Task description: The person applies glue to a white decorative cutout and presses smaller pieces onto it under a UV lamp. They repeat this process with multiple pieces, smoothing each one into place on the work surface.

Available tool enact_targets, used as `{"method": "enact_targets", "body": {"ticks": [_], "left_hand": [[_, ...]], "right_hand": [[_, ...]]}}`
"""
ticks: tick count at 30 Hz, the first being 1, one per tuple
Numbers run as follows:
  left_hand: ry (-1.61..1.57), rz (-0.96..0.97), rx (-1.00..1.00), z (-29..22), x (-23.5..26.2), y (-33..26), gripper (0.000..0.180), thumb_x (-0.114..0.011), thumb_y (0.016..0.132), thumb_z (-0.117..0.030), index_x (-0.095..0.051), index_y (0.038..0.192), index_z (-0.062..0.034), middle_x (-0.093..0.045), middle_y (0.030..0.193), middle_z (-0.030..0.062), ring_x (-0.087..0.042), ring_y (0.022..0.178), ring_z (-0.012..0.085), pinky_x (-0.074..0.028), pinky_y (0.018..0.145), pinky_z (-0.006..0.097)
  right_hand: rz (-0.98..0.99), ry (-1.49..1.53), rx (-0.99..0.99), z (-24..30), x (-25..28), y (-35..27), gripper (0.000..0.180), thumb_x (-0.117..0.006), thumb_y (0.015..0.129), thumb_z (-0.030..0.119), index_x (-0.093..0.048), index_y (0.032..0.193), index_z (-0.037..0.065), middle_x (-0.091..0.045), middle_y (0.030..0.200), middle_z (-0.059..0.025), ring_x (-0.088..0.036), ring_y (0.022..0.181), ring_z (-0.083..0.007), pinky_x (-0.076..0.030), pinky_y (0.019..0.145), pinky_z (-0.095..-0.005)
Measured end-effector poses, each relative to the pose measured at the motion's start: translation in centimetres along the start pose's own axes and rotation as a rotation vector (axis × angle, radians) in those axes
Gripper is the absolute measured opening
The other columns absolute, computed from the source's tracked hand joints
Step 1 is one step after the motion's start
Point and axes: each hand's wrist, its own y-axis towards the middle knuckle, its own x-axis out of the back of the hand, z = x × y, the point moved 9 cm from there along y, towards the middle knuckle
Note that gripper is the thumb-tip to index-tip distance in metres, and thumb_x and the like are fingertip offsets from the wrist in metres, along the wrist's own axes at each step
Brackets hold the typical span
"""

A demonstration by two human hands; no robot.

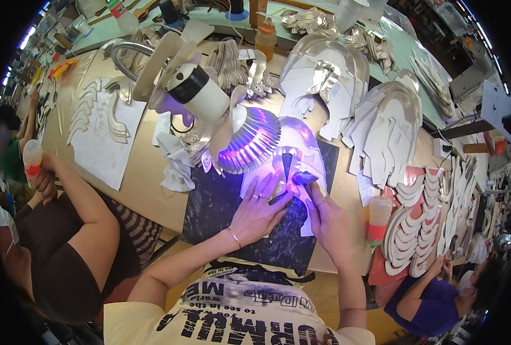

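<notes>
A pale, horseshoe-shaped shoe upper (312,154) with small perforations lies on a dark marbled slab (209,198), lit violet from above. My left hand (256,210) is spread over its left side, fingers stretched out and resting on the material. My right hand (329,223) is closed around a small tool with a dark, blocky head (305,177), just over the upper's right side. The tool's exact kind is not clear, and its handle is mostly covered by my fingers. Both hands' fingertips meet close to the middle of the upper, where glare blurs detail.
A ribbed lamp (248,141) hangs low just above my left hand. Stacked uppers (385,121) stand at the right, beside a red-and-clear bottle (378,221) and curved pieces on a red sheet (376,270). Co-workers sit on both sides; the left one holds a bottle (32,161).
</notes>
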Motion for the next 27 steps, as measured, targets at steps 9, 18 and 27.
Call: {"method": "enact_targets", "body": {"ticks": [9, 18, 27], "left_hand": [[-0.017, -0.002, -0.003, 0.0, 0.3, 0.2, 0.053, -0.059, 0.096, -0.031, -0.048, 0.147, -0.025, -0.028, 0.159, 0.0191, -0.026, 0.147, 0.0392, -0.019, 0.12, 0.056], [-0.02, -0.009, -0.004, 0.0, 0.4, 0.0, 0.053, -0.06, 0.095, -0.03, -0.048, 0.147, -0.0252, -0.029, 0.159, 0.0197, -0.027, 0.147, 0.0386, -0.019, 0.12, 0.056], [-0.017, -0.042, -0.013, 0.0, 0.5, 0.2, 0.053, -0.062, 0.094, -0.029, -0.049, 0.146, -0.0242, -0.031, 0.158, 0.0191, -0.029, 0.146, 0.0388, -0.02, 0.119, 0.056]], "right_hand": [[-0.082, -0.047, 0.019, 0.0, 1.1, 2.4, 0.046, -0.059, 0.098, 0.012, -0.051, 0.143, 0.008, -0.062, 0.076, -0.0195, -0.063, 0.062, -0.0335, -0.048, 0.057, -0.0432], [-0.017, -0.055, -0.026, 0.0, 0.8, 3.0, 0.047, -0.06, 0.098, 0.014, -0.051, 0.143, 0.009, -0.063, 0.077, -0.0214, -0.062, 0.061, -0.0348, -0.048, 0.056, -0.0443], [-0.013, 0.016, -0.004, 1.1, 1.0, 4.6, 0.051, -0.057, 0.098, 0.016, -0.046, 0.147, 0.008, -0.064, 0.083, -0.0259, -0.064, 0.069, -0.04, -0.048, 0.061, -0.048]]}}
